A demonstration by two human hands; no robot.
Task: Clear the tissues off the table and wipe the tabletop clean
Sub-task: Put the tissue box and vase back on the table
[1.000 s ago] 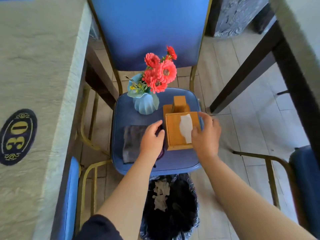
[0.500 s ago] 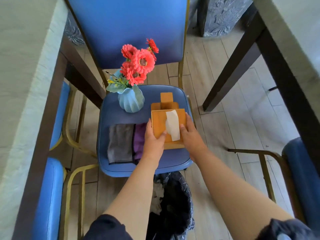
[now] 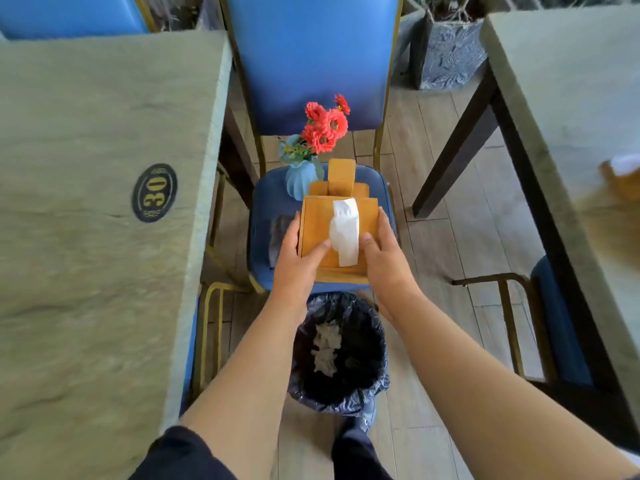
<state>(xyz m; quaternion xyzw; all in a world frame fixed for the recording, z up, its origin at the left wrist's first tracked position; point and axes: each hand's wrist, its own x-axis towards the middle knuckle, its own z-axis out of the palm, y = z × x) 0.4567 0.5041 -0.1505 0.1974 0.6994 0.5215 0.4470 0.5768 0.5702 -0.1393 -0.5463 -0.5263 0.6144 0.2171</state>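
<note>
At frame centre, a wooden tissue box [image 3: 317, 230] with a white tissue [image 3: 344, 230] sticking out of its top is gripped on either side by the left hand [image 3: 298, 263] and right hand [image 3: 384, 261], above a blue chair seat [image 3: 268, 192]. Below, a black-lined bin [image 3: 337, 351] holds crumpled tissues [image 3: 325, 349]. The box partly hides a blue vase [image 3: 298, 178] of red flowers and a dark cloth [image 3: 278, 233]. The counter [image 3: 86, 202] fills the left

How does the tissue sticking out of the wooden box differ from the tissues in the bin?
The tissue in the wooden box is smooth, bright white and a single sheet; the tissues in the bin are crumpled, duller and lie in a heap. The first sits above the chair seat, the others low inside the black bag. Both are white paper.
</note>
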